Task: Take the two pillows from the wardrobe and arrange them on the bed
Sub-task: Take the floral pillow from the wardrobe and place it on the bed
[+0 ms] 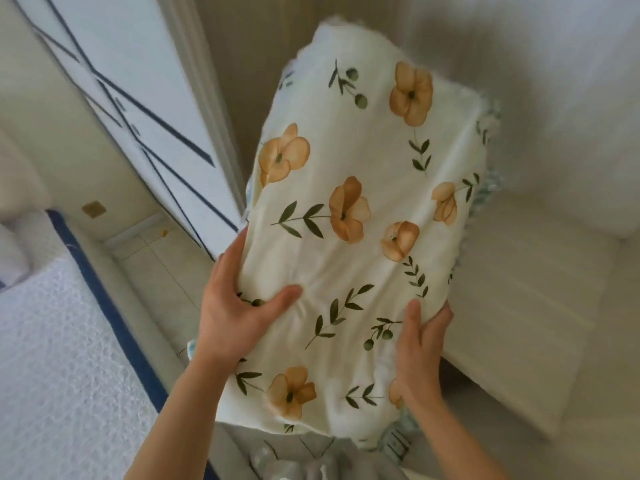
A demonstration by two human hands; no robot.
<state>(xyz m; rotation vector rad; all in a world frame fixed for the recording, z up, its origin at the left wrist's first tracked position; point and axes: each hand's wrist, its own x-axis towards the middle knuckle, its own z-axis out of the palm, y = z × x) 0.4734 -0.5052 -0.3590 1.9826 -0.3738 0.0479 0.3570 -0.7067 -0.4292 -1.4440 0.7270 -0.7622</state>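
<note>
Between my two hands I hold one pillow (360, 216), cream with orange flowers and green sprigs, up in front of me and clear of any surface. My left hand (239, 313) grips its left edge, thumb pressed across the top of the cloth and the fingers curled out of sight behind. My right hand (420, 355) clasps the right edge the same way, thumb on top and the rest wrapped around the side. Both are closed on the fabric, not spread flat.

Behind the pillow stands the wardrobe (519, 271), pale inside, with its white door (145, 109), crossed by dark lines, swung out to my left. Further left lies the bed (52, 358), under a white textured cover with a blue border.

By my reckoning I am early in the job: this pillow is out of the wardrobe but not yet on the bed. I count one pillow for certain; a blue-green frill peeps from behind it, and I cannot tell whether that is a second.
</note>
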